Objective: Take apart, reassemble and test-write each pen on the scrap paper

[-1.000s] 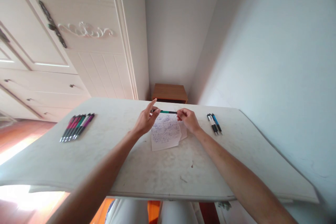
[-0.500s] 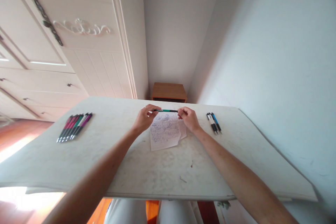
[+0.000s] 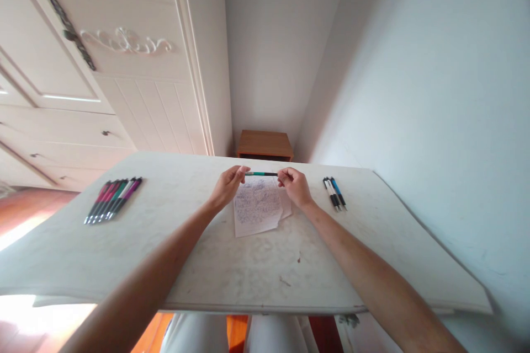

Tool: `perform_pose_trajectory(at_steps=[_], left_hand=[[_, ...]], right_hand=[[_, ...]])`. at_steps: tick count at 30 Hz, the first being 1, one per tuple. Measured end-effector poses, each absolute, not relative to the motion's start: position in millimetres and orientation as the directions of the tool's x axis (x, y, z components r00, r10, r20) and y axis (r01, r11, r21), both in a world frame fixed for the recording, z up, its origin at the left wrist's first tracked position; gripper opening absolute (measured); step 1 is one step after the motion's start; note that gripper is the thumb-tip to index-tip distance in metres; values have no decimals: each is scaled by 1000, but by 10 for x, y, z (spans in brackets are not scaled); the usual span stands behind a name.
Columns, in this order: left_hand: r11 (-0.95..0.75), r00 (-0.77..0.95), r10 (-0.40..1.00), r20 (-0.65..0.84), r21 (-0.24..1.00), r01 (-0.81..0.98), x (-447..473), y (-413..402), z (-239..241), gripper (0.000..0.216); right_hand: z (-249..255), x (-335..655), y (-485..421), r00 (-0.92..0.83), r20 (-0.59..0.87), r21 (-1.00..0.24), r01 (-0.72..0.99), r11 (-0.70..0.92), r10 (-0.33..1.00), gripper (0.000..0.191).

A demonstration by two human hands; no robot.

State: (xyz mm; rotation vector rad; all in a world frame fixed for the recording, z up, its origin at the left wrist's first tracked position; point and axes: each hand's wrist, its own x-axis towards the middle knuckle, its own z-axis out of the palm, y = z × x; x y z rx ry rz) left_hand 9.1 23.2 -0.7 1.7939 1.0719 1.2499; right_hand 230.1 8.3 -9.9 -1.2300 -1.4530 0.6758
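A green and black pen (image 3: 261,174) is held level above the far part of the table, between both hands. My left hand (image 3: 229,184) is closed on its left end, the thumb pressed there. The right end, which is black, sits in the pinched fingers of my right hand (image 3: 295,183). Just below the pen lies a sheet of paper (image 3: 257,212) covered in dense blue scribbles, with another paper partly under its right side.
On the left of the white table (image 3: 199,281), several pens (image 3: 114,201) lie side by side in red, green, white and purple. Three more pens (image 3: 335,194), white and blue, rest on the right. Beyond the table are a small wooden cabinet (image 3: 265,143) and a white wardrobe (image 3: 157,55).
The left fingers have curled in closer around the pen's left end, covering more of it. Both hands still hold the pen. The whole view has shifted slightly.
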Motion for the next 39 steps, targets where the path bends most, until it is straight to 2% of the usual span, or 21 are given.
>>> perform_pose_trajectory(at_steps=[3, 7, 11, 17, 22, 26, 28, 33, 37, 39], left_hand=[[-415, 184, 906, 381, 884, 214, 92, 279, -44, 39], [-499, 169, 866, 471, 837, 222, 90, 284, -42, 24], [-504, 135, 864, 486, 839, 204, 101, 258, -39, 37], [-367, 157, 927, 339, 907, 205, 110, 288, -73, 41], [-431, 183, 900, 396, 874, 225, 105, 279, -36, 27], [-479, 173, 876, 449, 853, 209, 122, 251, -24, 47], [-459, 144, 888, 437, 863, 210, 130, 256, -38, 49], [-413, 198, 906, 374, 884, 220, 121, 308, -81, 40], [-470, 166, 882, 442, 851, 234, 101, 323, -71, 20], [-502, 152, 865, 478, 831, 240, 100, 309, -55, 18]], right_hand=[[-107, 2294, 77, 95, 368, -886, 339, 317, 925, 29], [-101, 2286, 73, 98, 367, -878, 365, 309, 925, 27], [-94, 2279, 76, 114, 361, -880, 370, 298, 925, 23], [-100, 2280, 74, 115, 383, -876, 360, 321, 917, 22], [-112, 2307, 92, 135, 378, -874, 379, 304, 916, 23], [-116, 2318, 105, 152, 364, -879, 382, 285, 919, 23], [-113, 2313, 102, 153, 374, -877, 380, 295, 915, 23], [-111, 2292, 85, 127, 398, -867, 376, 327, 909, 22], [-114, 2286, 78, 121, 395, -862, 391, 322, 911, 20], [-111, 2287, 77, 120, 387, -861, 401, 311, 914, 20]])
